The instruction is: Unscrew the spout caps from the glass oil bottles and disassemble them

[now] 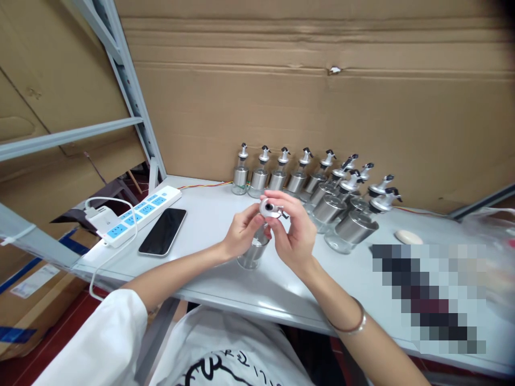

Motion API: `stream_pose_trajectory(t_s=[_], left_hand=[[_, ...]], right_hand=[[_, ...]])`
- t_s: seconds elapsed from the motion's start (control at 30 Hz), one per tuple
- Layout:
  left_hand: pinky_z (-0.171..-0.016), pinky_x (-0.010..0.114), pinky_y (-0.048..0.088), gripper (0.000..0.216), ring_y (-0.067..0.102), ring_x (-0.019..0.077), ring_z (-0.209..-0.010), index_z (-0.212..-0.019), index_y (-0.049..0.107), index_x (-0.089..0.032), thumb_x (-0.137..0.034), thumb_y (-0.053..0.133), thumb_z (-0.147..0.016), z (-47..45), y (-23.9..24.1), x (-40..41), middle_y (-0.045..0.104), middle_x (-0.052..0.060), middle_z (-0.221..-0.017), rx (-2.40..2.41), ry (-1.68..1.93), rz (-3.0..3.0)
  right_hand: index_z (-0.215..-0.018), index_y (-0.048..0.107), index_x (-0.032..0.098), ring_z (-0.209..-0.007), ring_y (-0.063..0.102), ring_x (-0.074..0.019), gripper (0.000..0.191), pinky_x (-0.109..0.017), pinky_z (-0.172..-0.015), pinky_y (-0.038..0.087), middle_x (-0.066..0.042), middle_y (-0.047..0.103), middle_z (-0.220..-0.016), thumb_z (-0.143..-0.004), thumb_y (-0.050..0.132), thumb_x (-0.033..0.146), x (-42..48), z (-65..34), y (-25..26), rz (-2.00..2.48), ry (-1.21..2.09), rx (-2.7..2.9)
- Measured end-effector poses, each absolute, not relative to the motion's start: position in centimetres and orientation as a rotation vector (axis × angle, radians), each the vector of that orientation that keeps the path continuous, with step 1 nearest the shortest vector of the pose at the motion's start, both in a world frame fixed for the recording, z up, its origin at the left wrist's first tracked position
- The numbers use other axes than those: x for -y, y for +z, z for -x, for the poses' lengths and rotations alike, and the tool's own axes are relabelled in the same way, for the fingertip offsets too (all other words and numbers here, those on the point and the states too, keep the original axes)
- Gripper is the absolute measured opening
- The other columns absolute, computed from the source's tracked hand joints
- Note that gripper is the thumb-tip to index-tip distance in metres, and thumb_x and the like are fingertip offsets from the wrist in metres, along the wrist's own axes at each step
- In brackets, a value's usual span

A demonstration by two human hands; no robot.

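Note:
My left hand (240,231) is wrapped round the neck of a small glass bottle with a steel sleeve (253,253), which stands on the white table (209,214). My right hand (293,229) pinches the bottle's silver pour-spout cap (270,208) from above, fingers closed on it. A thin metal bangle (351,325) circles my right wrist. Both hands meet over the table's front middle.
Several finished bottles with spout caps (322,190) stand in a row and a cluster along the cardboard back wall (322,96). A black phone (163,231) and a white power strip (134,215) lie at left. A pale oval object (408,236) lies at right beside a blurred patch.

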State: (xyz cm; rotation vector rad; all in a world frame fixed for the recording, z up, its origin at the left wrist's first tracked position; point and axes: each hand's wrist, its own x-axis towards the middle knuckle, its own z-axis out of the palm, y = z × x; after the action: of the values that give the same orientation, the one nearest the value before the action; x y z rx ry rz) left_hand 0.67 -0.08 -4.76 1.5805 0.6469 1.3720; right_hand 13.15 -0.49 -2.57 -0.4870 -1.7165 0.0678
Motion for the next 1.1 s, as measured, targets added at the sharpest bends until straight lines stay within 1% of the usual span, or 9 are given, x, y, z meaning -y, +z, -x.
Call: stream_pose_trajectory(t_s=[0.17,0.23,0.3,0.37,0.47,0.53,0.63,0.8,1.1], left_hand=[[-0.057,0.024,0.044,0.053,0.055,0.0124,-0.056,-0.097,0.052,-0.018,-0.068,0.043,-0.082,0.6,-4.8,-2.6,0.055,-0.002,-0.060,-0.713,1.469,-1.574],[-0.067,0.026,0.046,0.046,0.058,0.0131,-0.065,-0.101,0.051,-0.019,-0.061,0.041,-0.087,1.7,-5.2,-4.4,0.058,0.000,-0.069,-0.847,1.568,-1.612],[-0.088,0.031,0.045,0.041,0.060,0.0161,-0.092,-0.114,0.047,-0.020,-0.053,0.041,-0.090,2.8,-5.9,-6.4,0.062,0.007,-0.097,-1.068,1.695,-1.699],[-0.107,0.036,0.031,0.050,0.045,0.0207,-0.124,-0.129,0.036,-0.020,-0.044,0.050,-0.087,3.9,-7.0,-8.1,0.047,0.013,-0.132,-1.255,1.764,-1.752],[-0.117,0.041,0.014,0.067,0.016,0.0250,-0.142,-0.139,0.018,-0.017,-0.032,0.053,-0.084,5.1,-9.0,-9.8,0.020,0.017,-0.150,-1.501,1.660,-1.739],[-0.118,0.041,0.011,0.070,0.008,0.0257,-0.144,-0.139,0.016,-0.014,-0.019,0.053,-0.079,5.5,-10.1,-10.2,0.013,0.019,-0.151,-1.586,1.574,-1.796],[-0.117,0.043,0.017,0.062,0.016,0.0255,-0.141,-0.130,0.028,-0.013,-0.006,0.049,-0.072,5.5,-10.8,-10.0,0.019,0.019,-0.144,-1.713,1.507,-1.882],[-0.108,0.051,0.029,0.049,0.033,0.0318,-0.131,-0.119,0.044,-0.019,-0.011,0.052,-0.071,5.4,-10.6,-9.8,0.035,0.014,-0.127,-1.953,1.202,-1.835],[-0.114,0.047,0.023,0.067,0.035,0.0311,-0.133,-0.134,0.036,-0.016,-0.012,0.052,-0.070,5.5,-10.7,-9.9,0.034,0.016,-0.141,-1.698,1.064,-1.807]], right_hand=[[-0.104,0.054,0.023,-0.101,0.058,-0.0216,0.020,-0.039,-0.086,0.048,-0.009,0.060,-0.104,-0.089,0.053,0.036,-2.0,-14.5,-3.0,0.663,0.011,1.533],[-0.099,0.055,0.022,-0.095,0.059,-0.0204,0.020,-0.038,-0.083,0.048,-0.008,0.060,-0.100,-0.090,0.051,0.039,-2.9,-15.6,-3.4,0.783,0.057,1.507],[-0.096,0.056,0.021,-0.090,0.059,-0.0191,0.023,-0.036,-0.081,0.048,-0.007,0.062,-0.097,-0.090,0.050,0.042,-3.4,-16.7,-3.9,0.866,0.101,1.489],[-0.096,0.057,0.020,-0.088,0.059,-0.0187,0.026,-0.035,-0.081,0.049,-0.007,0.063,-0.096,-0.089,0.050,0.044,-3.8,-17.5,-4.3,0.905,0.141,1.474],[-0.096,0.058,0.020,-0.088,0.060,-0.0188,0.028,-0.034,-0.081,0.049,-0.007,0.064,-0.096,-0.088,0.051,0.045,-4.2,-18.2,-4.7,0.926,0.175,1.466],[-0.095,0.059,0.019,-0.087,0.060,-0.0188,0.028,-0.035,-0.080,0.049,-0.006,0.064,-0.094,-0.088,0.052,0.046,-4.4,-18.4,-4.9,0.933,0.176,1.473],[-0.093,0.059,0.019,-0.084,0.060,-0.0185,0.028,-0.035,-0.080,0.050,-0.006,0.065,-0.093,-0.087,0.054,0.045,-4.6,-18.6,-5.0,0.936,0.158,1.486],[-0.093,0.059,0.020,-0.086,0.061,-0.0193,0.027,-0.036,-0.081,0.050,-0.006,0.065,-0.093,-0.086,0.055,0.045,-4.6,-18.8,-5.1,0.953,0.138,1.494],[-0.091,0.063,0.019,-0.079,0.062,-0.0189,0.026,-0.037,-0.078,0.051,-0.006,0.067,-0.090,-0.084,0.058,0.044,-4.3,-18.8,-5.2,0.957,0.176,1.555]])
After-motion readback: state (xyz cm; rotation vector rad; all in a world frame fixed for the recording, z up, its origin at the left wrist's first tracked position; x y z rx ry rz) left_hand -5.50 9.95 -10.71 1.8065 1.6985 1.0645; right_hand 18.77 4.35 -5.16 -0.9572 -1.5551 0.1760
